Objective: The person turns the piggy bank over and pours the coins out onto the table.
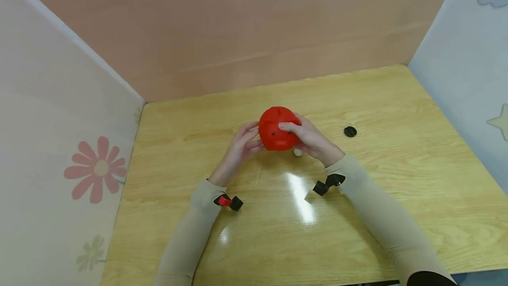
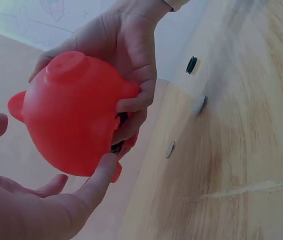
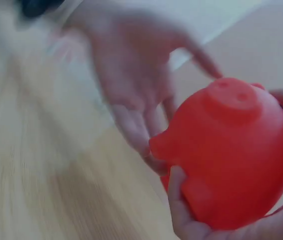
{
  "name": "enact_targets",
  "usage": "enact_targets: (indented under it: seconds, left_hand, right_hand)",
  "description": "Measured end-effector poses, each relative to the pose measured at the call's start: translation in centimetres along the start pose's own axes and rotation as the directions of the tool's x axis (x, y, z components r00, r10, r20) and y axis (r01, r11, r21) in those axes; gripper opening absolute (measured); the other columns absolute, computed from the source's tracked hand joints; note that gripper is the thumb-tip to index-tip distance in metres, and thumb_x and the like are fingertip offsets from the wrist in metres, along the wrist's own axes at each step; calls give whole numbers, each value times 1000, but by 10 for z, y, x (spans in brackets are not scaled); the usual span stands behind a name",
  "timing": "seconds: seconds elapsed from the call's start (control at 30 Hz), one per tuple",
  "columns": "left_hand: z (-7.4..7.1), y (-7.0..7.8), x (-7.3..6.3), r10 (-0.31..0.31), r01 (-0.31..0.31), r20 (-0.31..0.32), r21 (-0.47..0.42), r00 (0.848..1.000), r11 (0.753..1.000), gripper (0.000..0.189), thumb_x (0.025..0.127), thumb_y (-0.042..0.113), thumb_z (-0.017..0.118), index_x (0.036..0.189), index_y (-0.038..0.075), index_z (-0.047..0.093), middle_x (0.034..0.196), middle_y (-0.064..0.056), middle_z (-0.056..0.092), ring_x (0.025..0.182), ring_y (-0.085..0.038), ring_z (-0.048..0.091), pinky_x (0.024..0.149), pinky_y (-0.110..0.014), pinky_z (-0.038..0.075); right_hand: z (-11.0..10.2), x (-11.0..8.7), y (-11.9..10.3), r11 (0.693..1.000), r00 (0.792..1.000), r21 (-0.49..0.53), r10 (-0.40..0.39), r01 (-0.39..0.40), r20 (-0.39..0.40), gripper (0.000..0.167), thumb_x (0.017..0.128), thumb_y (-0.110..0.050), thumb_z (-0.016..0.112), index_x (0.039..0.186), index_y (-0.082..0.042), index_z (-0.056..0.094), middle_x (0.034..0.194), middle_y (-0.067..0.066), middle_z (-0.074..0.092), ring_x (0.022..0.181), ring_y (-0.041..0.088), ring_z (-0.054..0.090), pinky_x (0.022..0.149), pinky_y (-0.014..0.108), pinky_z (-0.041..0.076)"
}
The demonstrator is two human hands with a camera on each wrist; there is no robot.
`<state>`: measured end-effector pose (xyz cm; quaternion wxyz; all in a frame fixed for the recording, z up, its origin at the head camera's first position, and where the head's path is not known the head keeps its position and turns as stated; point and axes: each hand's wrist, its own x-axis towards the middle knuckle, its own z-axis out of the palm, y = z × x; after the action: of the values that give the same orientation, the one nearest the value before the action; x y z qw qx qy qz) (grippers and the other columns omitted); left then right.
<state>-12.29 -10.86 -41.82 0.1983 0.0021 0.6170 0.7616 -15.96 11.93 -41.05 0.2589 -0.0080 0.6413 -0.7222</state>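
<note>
My right hand [image 1: 315, 139] holds a red piggy bank [image 1: 273, 122] above the table, its thumb lying across the pig's face. In the left wrist view, fingers of that hand wrap round the pig's underside [image 2: 66, 125], where a dark opening shows partly covered. My left hand [image 1: 240, 144] is spread at the pig's other side, fingers extended and one fingertip right at the opening's edge. Below the pig, coins lie on the wood: one silver coin [image 2: 199, 105] and another, thinner-looking coin [image 2: 170, 149].
A round black plug [image 1: 350, 131] lies on the table to the right of the hands. The wooden table [image 1: 190, 153] is bounded by a patterned panel [image 1: 47, 114] at left, another panel [image 1: 468, 56] at right and a pinkish-brown backdrop [image 1: 246, 25] behind.
</note>
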Motion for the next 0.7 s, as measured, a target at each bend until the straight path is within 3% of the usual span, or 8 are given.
enact_targets:
  seconds: [0.13, 0.33, 0.47, 0.67, 0.7]
  left_hand:
    - [0, -1, 0, -16, 15, 7, 76, 1000, 997, 61, 108, 30, 48, 163, 6, 35, 156, -20, 51, 106, -13, 71, 118, -52, 49]
    - [-1, -4, 1, -13, 12, 10, 133, 1000, 991, 62, 108, 29, 51, 163, 7, 35, 154, -21, 53, 125, -33, 67, 117, -53, 50]
    - [-2, -7, 0, 8, -13, 33, 156, 999, 988, 62, 107, 25, 53, 163, 7, 33, 160, -21, 49, 134, -42, 60, 117, -55, 50]
    - [-4, -9, -5, 40, -48, 41, 233, 998, 971, 65, 105, 27, 60, 164, 11, 35, 163, -17, 45, 136, -41, 59, 117, -60, 48]
    - [-4, -9, -5, 46, -55, 41, 241, 998, 969, 66, 105, 28, 61, 164, 12, 35, 163, -15, 45, 137, -40, 59, 117, -60, 48]
  right_hand:
    - [0, 1, 2, 999, 1000, -31, 3, -3, -2, 75, 100, -19, 67, 163, -7, 30, 156, 18, 46, 132, 34, 55, 92, 29, 61]
    - [0, 1, 6, 999, 999, -33, 12, -11, 34, 73, 100, -18, 66, 163, -8, 30, 156, 18, 45, 129, 33, 58, 92, 31, 63]
    - [2, 1, 9, 996, 1000, -91, 6, -7, -11, 77, 99, -23, 71, 163, -10, 31, 156, 18, 47, 131, 34, 57, 91, 31, 62]
    - [5, -3, 11, 980, 999, -197, 4, -14, -53, 86, 94, -25, 79, 164, -12, 29, 155, 16, 49, 134, 35, 57, 97, 37, 61]
    - [5, -3, 10, 985, 999, -171, 3, -10, -40, 85, 95, -23, 77, 164, -11, 29, 156, 17, 48, 134, 37, 57, 98, 40, 61]
